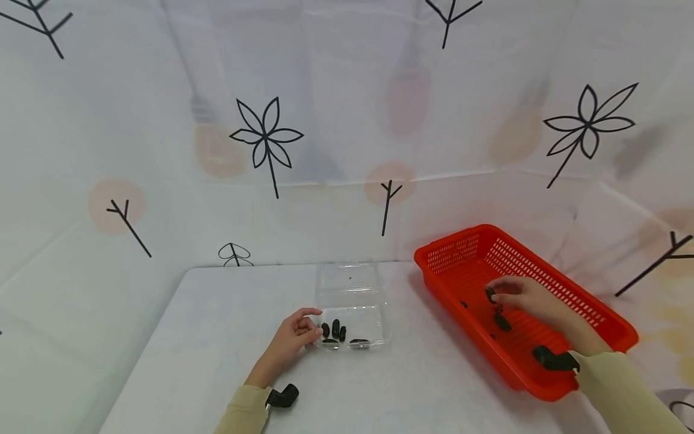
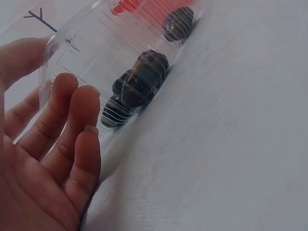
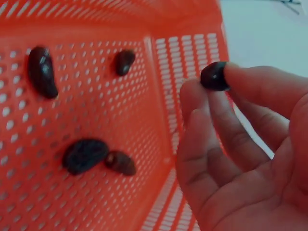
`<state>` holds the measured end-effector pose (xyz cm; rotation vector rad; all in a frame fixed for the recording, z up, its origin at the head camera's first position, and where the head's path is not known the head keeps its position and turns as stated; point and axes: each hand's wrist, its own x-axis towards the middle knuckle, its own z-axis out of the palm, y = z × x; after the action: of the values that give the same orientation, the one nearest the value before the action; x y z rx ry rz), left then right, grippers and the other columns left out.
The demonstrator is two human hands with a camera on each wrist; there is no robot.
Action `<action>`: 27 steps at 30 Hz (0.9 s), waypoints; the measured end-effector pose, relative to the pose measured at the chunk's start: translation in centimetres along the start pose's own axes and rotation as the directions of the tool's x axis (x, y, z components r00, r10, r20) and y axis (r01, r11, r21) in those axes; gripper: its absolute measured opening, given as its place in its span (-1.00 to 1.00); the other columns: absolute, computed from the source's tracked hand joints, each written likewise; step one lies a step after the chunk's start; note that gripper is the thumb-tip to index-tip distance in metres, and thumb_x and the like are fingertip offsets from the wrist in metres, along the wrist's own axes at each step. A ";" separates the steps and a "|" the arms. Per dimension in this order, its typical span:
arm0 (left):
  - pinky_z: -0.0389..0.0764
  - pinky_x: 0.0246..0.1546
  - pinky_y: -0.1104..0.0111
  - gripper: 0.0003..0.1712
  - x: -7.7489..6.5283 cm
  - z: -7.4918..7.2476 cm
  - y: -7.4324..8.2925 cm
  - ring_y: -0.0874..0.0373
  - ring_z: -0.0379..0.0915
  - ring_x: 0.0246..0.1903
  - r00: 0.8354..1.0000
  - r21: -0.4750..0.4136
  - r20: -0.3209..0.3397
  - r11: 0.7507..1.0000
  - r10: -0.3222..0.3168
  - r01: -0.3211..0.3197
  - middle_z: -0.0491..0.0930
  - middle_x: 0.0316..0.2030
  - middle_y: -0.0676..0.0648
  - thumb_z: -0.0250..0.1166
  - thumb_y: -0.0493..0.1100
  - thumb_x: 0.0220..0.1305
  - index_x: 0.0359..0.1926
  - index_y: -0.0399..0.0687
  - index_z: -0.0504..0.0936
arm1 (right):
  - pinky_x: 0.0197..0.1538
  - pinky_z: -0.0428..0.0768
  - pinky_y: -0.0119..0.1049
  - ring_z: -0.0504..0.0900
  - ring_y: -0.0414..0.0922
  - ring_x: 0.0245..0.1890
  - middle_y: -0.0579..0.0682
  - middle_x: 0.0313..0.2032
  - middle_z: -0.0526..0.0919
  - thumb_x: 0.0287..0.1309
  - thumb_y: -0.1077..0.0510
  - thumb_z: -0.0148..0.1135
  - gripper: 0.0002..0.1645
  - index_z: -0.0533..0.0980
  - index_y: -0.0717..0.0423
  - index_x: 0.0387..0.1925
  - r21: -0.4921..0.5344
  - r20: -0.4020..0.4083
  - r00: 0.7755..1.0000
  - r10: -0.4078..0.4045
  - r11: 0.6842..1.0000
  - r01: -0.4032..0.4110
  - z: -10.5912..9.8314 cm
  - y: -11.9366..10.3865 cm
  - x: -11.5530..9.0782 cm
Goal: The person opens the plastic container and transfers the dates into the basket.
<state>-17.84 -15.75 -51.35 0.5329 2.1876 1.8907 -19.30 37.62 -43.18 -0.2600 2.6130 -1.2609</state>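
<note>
My left hand (image 1: 293, 331) is at the left side of a clear plastic box (image 1: 370, 320), its thumb and curled fingers holding the box's edge in the left wrist view. Several dark oval, date-like fruits (image 1: 336, 328) lie in the box, seen through its ribbed wall. Over the red basket, my right hand (image 1: 528, 296) pinches one shiny dark date-like fruit (image 3: 212, 77) between thumb and fingertips. Below it, on the perforated floor, lie a large wrinkled fruit (image 3: 85, 156), a small brown one (image 3: 121, 163), a curved one (image 3: 42, 72) and another small one (image 3: 124, 62).
The red basket (image 1: 461, 274) stands at an angle on the table's right side. The box's clear lid (image 1: 348, 278) lies folded back toward the wall. A white cloth with printed leaves (image 1: 347, 132) hangs behind the white table (image 1: 228, 313). Both wrists wear black devices (image 1: 283, 396).
</note>
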 end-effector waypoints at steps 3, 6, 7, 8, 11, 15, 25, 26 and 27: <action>0.57 -0.38 0.33 -0.48 0.0 0.0 0.0 0.06 0.49 -0.48 1.000 -0.001 -0.003 1.000 -0.003 0.003 0.54 -0.44 -0.01 0.32 -0.36 0.31 0.22 -0.48 0.40 | -0.08 0.60 -0.09 0.63 0.11 -0.13 0.19 -0.02 0.63 0.36 0.09 0.24 -0.47 0.45 0.38 0.20 -0.005 0.010 1.000 0.029 1.000 -0.029 -0.3 0.9 0.0; 0.56 -0.38 0.34 -0.50 -0.1 0.0 0.1 0.07 0.48 -0.49 1.000 0.003 -0.006 1.000 -0.014 0.014 0.53 -0.44 -0.05 0.31 -0.38 0.31 0.22 -0.47 0.40 | -0.08 0.60 -0.08 0.63 0.12 -0.14 0.17 -0.06 0.63 0.33 0.08 0.26 -0.46 0.47 0.38 0.18 0.001 0.020 0.998 0.057 0.998 -0.057 -0.4 1.5 0.0; 0.56 -0.38 0.33 -0.50 -0.1 0.0 0.2 0.08 0.48 -0.49 1.000 0.005 -0.007 1.000 -0.014 0.014 0.53 -0.44 -0.07 0.31 -0.39 0.31 0.22 -0.48 0.40 | -0.08 0.60 -0.07 0.63 0.11 -0.14 0.17 -0.07 0.64 0.33 0.07 0.27 -0.46 0.48 0.38 0.18 0.004 0.023 0.998 0.066 0.998 -0.066 -0.5 1.6 0.0; 0.56 -0.38 0.33 -0.49 -0.1 0.0 0.3 0.09 0.48 -0.49 1.000 0.004 -0.007 1.000 -0.014 0.014 0.52 -0.44 -0.07 0.30 -0.39 0.30 0.22 -0.48 0.40 | -0.09 0.61 -0.08 0.62 0.11 -0.13 0.16 -0.07 0.64 0.33 0.07 0.27 -0.46 0.48 0.37 0.18 0.006 0.025 0.997 0.075 0.997 -0.075 -0.5 1.7 0.0; 0.57 -0.38 0.32 -0.49 -0.1 0.0 0.6 0.11 0.48 -0.49 1.000 0.002 -0.006 1.000 -0.010 0.010 0.52 -0.44 -0.08 0.30 -0.40 0.30 0.22 -0.50 0.39 | -0.08 0.62 -0.10 0.62 0.10 -0.12 0.17 -0.06 0.63 0.33 0.06 0.27 -0.45 0.48 0.37 0.18 0.006 0.034 0.995 0.092 0.996 -0.093 -0.7 2.0 0.0; 0.55 -0.39 0.33 -0.49 0.0 0.0 0.7 0.17 0.45 -0.50 1.000 -0.002 -0.001 1.000 -0.001 0.001 0.52 -0.44 -0.06 0.31 -0.40 0.30 0.22 -0.51 0.39 | -0.06 0.61 -0.12 0.62 0.10 -0.11 0.19 -0.06 0.63 0.34 0.06 0.26 -0.46 0.47 0.38 0.17 0.006 0.046 0.993 0.107 0.994 -0.107 -0.9 2.6 0.1; 0.42 -0.50 0.42 -0.54 0.2 0.0 0.5 0.18 0.37 -0.55 1.000 0.033 -0.001 0.999 0.017 -0.017 0.49 -0.46 -0.02 0.30 -0.38 0.31 0.18 -0.51 0.46 | -0.02 0.61 -0.08 0.61 0.13 -0.05 0.24 0.01 0.62 0.36 0.04 0.24 -0.43 0.45 0.37 0.22 -0.014 0.021 0.997 0.079 0.997 -0.079 -1.2 2.2 -0.1; 0.41 -0.51 0.43 -0.54 0.2 0.0 0.4 0.18 0.36 -0.55 1.000 0.032 -0.001 0.999 0.019 -0.019 0.49 -0.47 -0.02 0.30 -0.38 0.31 0.17 -0.51 0.46 | -0.02 0.60 -0.06 0.61 0.14 -0.04 0.24 0.01 0.62 0.37 0.03 0.23 -0.43 0.45 0.37 0.22 -0.015 0.017 0.997 0.070 0.997 -0.070 -1.3 2.0 -0.1; 0.41 -0.51 0.44 -0.55 0.2 0.0 0.4 0.19 0.35 -0.55 1.000 0.031 0.000 0.999 0.020 -0.020 0.48 -0.47 -0.02 0.30 -0.38 0.31 0.17 -0.51 0.46 | 0.00 0.60 -0.05 0.61 0.15 -0.03 0.25 0.02 0.62 0.37 0.03 0.23 -0.42 0.44 0.36 0.23 -0.005 0.010 0.998 0.065 0.998 -0.065 -1.3 1.8 -0.1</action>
<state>-17.96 -15.66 -50.94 0.5621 2.2227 1.8699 -19.67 39.68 -43.79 -0.1805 2.5939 -1.2291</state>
